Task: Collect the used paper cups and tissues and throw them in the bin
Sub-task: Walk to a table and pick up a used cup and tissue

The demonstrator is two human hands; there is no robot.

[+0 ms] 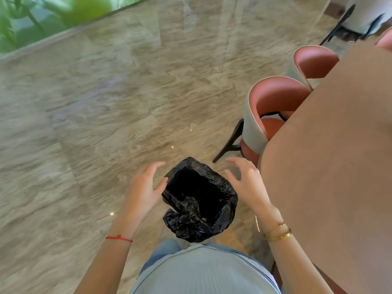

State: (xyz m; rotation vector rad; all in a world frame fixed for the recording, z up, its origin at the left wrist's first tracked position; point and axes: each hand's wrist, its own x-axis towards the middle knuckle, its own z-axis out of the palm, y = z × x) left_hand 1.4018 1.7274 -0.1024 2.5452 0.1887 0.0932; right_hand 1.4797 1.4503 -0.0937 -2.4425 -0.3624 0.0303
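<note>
A small bin lined with a crumpled black plastic bag [199, 200] stands on the floor right in front of me. Its inside is dark, and I cannot make out what lies in it. My left hand [144, 187] hovers at the bin's left rim with fingers spread and relaxed, holding nothing; the thumb is near the bag's edge. My right hand [248, 183] hovers over the bin's right side, also with spread fingers and nothing in it. No paper cups or tissues are in view.
A brown table [331, 166] fills the right side, close to my right arm. Two pink chairs [273, 107] are tucked under its far edge, one dark leg reaching toward the bin. Marbled tile floor [84, 124] spreads to the left; plants stand at the far left.
</note>
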